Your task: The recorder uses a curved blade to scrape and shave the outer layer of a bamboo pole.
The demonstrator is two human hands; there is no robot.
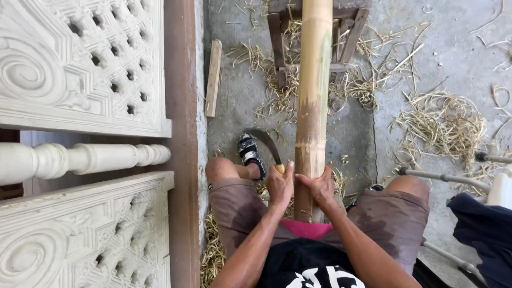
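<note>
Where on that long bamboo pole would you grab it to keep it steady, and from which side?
Probably low on the bamboo pole, just under the ring-like joint, where the right hand already wraps it from the right. The stem is round and smooth, and the joint's ridge may stop a grip sliding. The left hand holds a curved blade on the left side, so stay clear there.

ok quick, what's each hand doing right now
Left hand: closed on the handle of a curved knife, blade beside the bamboo pole.
Right hand: closed around the bamboo pole, holding it between the knees.
</note>
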